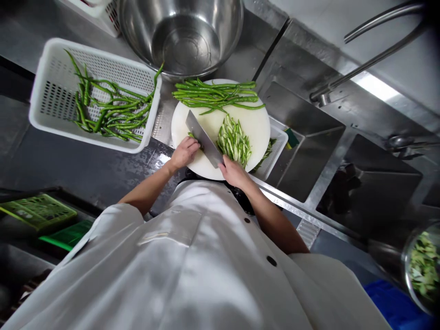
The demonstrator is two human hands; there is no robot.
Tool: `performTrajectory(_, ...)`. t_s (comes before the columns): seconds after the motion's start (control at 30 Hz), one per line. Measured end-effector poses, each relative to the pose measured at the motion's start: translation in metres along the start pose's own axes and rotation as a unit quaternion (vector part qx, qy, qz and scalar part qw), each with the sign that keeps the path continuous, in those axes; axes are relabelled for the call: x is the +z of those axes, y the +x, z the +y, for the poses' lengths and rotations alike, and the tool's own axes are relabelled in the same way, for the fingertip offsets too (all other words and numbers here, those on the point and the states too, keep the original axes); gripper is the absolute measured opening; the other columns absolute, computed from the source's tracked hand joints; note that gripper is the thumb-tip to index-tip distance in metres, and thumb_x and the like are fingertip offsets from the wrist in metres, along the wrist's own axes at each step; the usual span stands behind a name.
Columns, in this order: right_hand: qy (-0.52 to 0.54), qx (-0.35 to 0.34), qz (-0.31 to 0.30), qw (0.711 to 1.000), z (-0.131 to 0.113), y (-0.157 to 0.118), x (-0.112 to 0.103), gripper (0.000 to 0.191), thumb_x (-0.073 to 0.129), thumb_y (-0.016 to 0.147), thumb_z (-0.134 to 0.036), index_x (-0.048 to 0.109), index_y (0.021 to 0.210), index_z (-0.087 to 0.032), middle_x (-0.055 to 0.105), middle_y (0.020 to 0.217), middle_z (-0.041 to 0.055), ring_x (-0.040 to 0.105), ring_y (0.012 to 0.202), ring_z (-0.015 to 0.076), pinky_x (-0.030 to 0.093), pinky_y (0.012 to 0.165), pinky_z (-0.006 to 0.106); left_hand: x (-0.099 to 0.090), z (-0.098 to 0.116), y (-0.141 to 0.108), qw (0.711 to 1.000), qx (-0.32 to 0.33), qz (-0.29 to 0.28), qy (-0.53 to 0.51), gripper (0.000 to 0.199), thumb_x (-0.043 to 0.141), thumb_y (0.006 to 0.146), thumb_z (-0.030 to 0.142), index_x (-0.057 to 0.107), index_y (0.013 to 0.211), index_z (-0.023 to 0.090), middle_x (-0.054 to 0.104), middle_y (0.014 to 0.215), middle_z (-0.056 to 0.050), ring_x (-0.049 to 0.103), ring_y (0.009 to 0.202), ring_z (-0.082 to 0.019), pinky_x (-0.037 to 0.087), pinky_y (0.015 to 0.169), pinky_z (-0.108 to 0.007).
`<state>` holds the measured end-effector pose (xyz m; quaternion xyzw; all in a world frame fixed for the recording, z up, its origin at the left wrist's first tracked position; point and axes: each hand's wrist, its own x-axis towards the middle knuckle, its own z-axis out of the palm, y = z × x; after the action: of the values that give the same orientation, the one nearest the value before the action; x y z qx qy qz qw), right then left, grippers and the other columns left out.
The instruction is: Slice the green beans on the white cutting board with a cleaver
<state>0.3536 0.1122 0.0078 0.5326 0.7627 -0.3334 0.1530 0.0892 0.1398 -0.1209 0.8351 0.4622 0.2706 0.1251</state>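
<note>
A cleaver (205,140) is gripped by its handle in my right hand (234,172), its broad blade slanting across the round white cutting board (259,123). Left of the blade, my left hand (185,151) has its fingers curled on green chili peppers (191,135), mostly hidden beneath them. Sliced green peppers (234,141) lie heaped to the right of the blade. Across the back of the board rests a bundle of whole long green peppers (218,95).
A white perforated basket (44,98) with long green peppers stands at left. Behind the board is a large steel bowl (185,41). At right are a smaller white basket (277,149), a sink (302,160) and a faucet (364,64). A bowl of chopped greens (424,266) sits at lower right.
</note>
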Motion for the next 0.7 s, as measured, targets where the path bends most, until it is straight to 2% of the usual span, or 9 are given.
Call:
performTrajectory(0.1,0.000,0.011,-0.005,1.000,0.003,-0.010,-0.003,0.040,0.035,0.114,-0.036,0.051,0.145,-0.015,0.076,0.116,0.0164,0.071,0.105,0.0307,0.045,0.082,0.032,-0.010,-0.019,0.004,0.999,-0.030,0.011,0.034,0.029,0.041,0.108,0.025,0.070,0.106,0.022,0.068,0.110,-0.012,0.059,0.105,-0.026,0.055,0.094,-0.048)
performTrajectory(0.2,-0.015,0.039,-0.015,0.999,0.002,-0.033,-0.014,0.043,0.035,0.114,-0.038,0.047,0.149,-0.016,0.076,0.109,0.0165,0.071,0.103,0.0322,0.043,0.077,0.032,-0.013,-0.029,0.007,0.999,-0.020,-0.028,0.035,0.029,0.043,0.106,0.024,0.071,0.104,0.022,0.068,0.108,-0.011,0.059,0.101,-0.026,0.054,0.091,-0.044)
performTrajectory(0.3,-0.025,0.057,-0.034,0.997,-0.003,-0.053,-0.028,0.044,0.036,0.114,-0.039,0.047,0.150,-0.017,0.076,0.104,0.0160,0.072,0.099,0.0334,0.041,0.072,0.032,-0.011,-0.027,0.010,0.999,-0.020,-0.033,0.037,0.027,0.045,0.106,0.025,0.072,0.111,0.022,0.069,0.113,-0.012,0.060,0.105,-0.026,0.054,0.094,-0.046)
performTrajectory(0.4,-0.030,0.074,-0.043,0.996,-0.008,-0.062,-0.037,0.043,0.037,0.114,-0.038,0.048,0.149,-0.017,0.076,0.105,0.0170,0.073,0.099,0.0342,0.041,0.072,0.033,-0.010,-0.023,0.018,0.999,-0.016,-0.023,0.042,0.027,0.045,0.107,0.025,0.071,0.113,0.022,0.068,0.117,-0.012,0.060,0.109,-0.027,0.054,0.098,-0.048)
performTrajectory(0.57,-0.037,0.105,-0.045,0.993,-0.015,-0.063,-0.039,0.044,0.036,0.114,-0.036,0.045,0.151,-0.013,0.076,0.108,0.0189,0.072,0.103,0.0340,0.041,0.075,0.033,-0.010,-0.024,0.026,0.998,0.023,-0.050,0.026,0.029,0.041,0.109,0.024,0.068,0.101,0.022,0.068,0.102,-0.009,0.060,0.100,-0.024,0.056,0.093,-0.043)
performTrajectory(0.7,-0.022,0.090,-0.063,0.994,-0.016,-0.070,-0.040,0.041,0.037,0.114,-0.036,0.049,0.146,-0.015,0.076,0.105,0.0169,0.072,0.100,0.0318,0.039,0.072,0.031,-0.010,-0.025,0.023,0.999,0.017,-0.049,0.015,0.025,0.043,0.106,0.019,0.068,0.106,0.022,0.069,0.105,-0.008,0.059,0.101,-0.024,0.054,0.095,-0.044)
